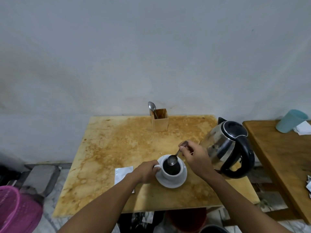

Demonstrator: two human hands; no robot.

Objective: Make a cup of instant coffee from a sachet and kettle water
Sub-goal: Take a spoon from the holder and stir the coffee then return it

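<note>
A white cup (171, 175) of dark coffee stands on a white saucer (175, 183) near the middle of the stained wooden table (109, 148). My left hand (148, 171) grips the cup's handle on its left side. My right hand (193, 155) holds a metal spoon (172, 159) by its stem, the bowl just above the coffee surface. A steel electric kettle (227, 148) with a black lid and handle stands to the right of the cup. A silver sachet (122, 172) lies flat left of the saucer, partly under my left forearm.
A wooden holder (159, 121) with a second spoon (152, 106) stands at the table's back edge by the wall. A second wooden table (286, 157) at right carries a teal cup (291, 121) and papers. A pink basket (16, 211) sits on the floor at lower left.
</note>
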